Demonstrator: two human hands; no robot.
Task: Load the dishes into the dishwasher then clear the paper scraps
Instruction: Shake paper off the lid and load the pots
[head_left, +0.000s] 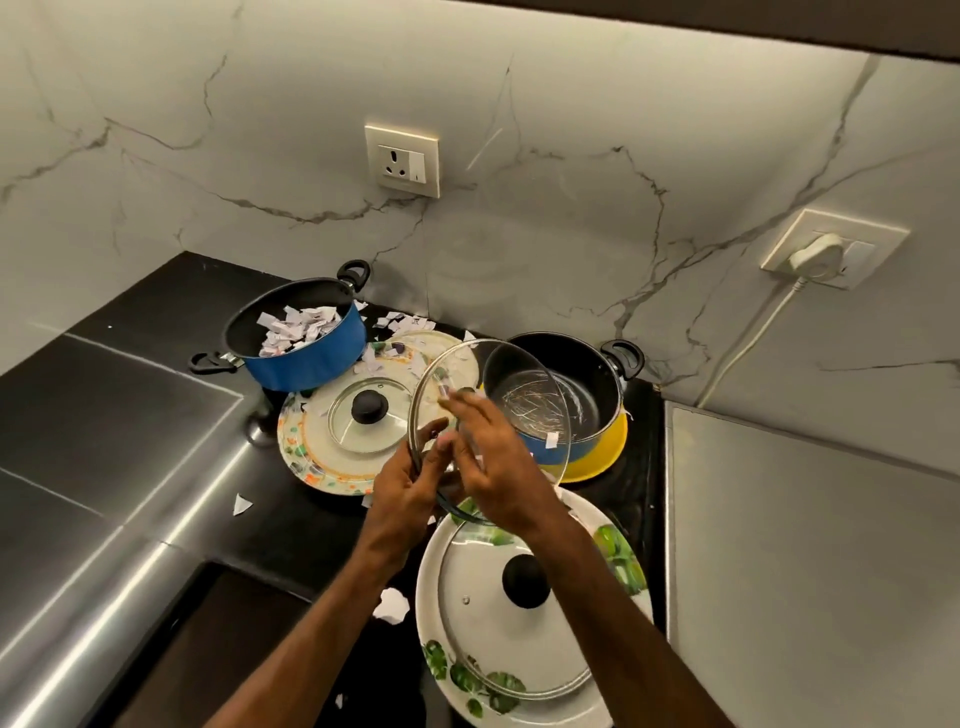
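Note:
I hold a clear glass bowl (524, 387) tilted above the black counter; a paper scrap (552, 439) clings to its wall. My left hand (408, 480) grips the bowl's near rim. My right hand (496, 454) lies flat against the bowl with fingers spread, fingertips at the rim. Back left, a blue pot (311, 361) is filled with paper scraps (296, 325). A second blue pot (589, 374) sits empty on a yellow plate (600, 460) at the right.
A glass lid (369, 408) rests on an orange-patterned plate (306, 457); another lid (498, 623) lies on a green-leaf plate (444, 670) near me. Loose scraps (392, 605) dot the counter (156, 322). A steel surface (93, 519) lies left, and a plugged socket (826, 254) is on the right wall.

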